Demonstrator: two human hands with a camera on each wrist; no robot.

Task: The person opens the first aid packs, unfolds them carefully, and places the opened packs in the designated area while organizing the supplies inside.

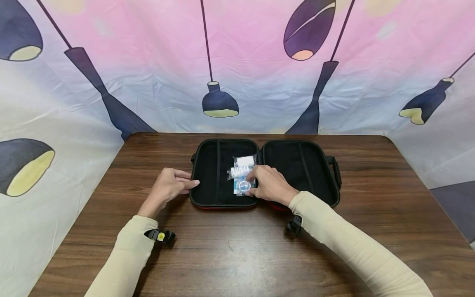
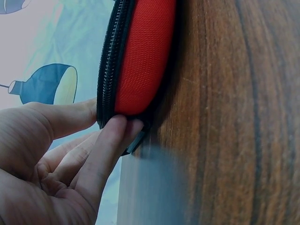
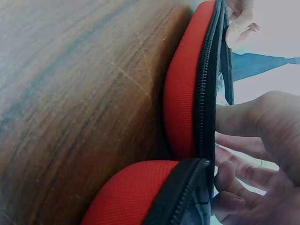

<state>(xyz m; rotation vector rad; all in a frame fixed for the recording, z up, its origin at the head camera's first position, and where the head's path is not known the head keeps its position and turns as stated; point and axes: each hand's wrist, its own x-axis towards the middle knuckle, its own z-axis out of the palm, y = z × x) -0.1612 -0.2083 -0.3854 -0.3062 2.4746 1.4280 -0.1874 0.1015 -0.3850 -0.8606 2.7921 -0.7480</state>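
A black-lined zippered case (image 1: pixel 206 165) lies unfolded on the table, its outer shell red in both wrist views. My left hand (image 1: pixel 167 189) holds the left rim of the case, thumb on top of the edge and fingers against the outer side (image 2: pixel 140 61). My right hand (image 1: pixel 272 185) reaches into the left half near the hinge. Its thumb and fingers pinch a small blue-and-white packet (image 1: pixel 242 186) with a round clear shape on it. Just behind the packet are two wrapped white rolls, one printed (image 1: pixel 240 171) and one plain (image 1: pixel 245 161).
The right half of the case (image 1: pixel 283 165) has a carrying handle (image 1: pixel 335 171) on its outer side. A strap (image 1: pixel 218 169) runs down the left half. The brown wooden table (image 1: pixel 230 247) ends at a printed cloth backdrop (image 1: pixel 167 82).
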